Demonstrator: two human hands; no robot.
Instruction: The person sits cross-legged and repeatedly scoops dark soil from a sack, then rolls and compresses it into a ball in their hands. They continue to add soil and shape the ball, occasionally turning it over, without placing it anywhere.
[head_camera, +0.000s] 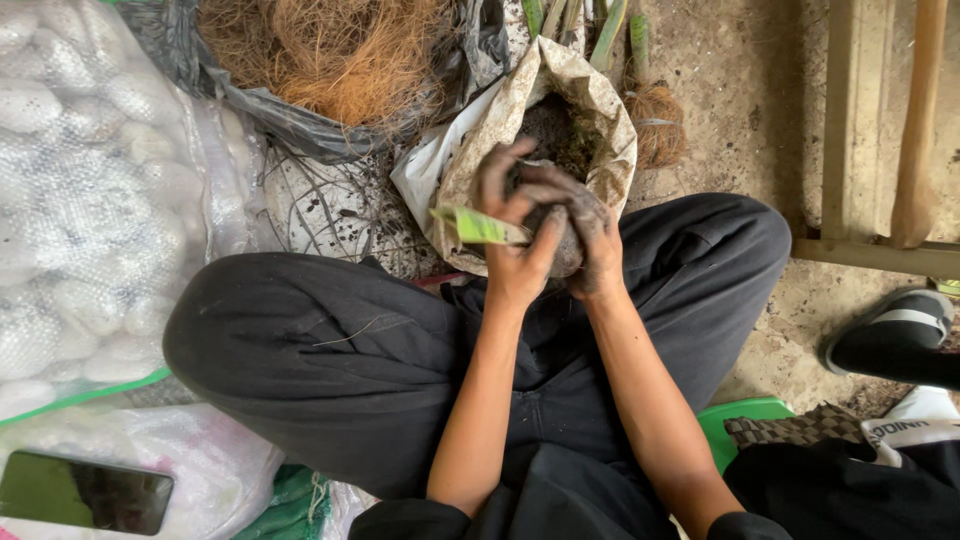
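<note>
Soil ball (553, 240), dark and lumpy with a green shoot (478, 226), sits gripped by left hand (512, 240) and right hand (585, 228).

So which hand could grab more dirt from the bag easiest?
Probably the right hand. It rests on top of the soil ball, nearest the open soil bag. The left hand cups the ball from the side, with the green leaf against it, so it looks busier.
</note>
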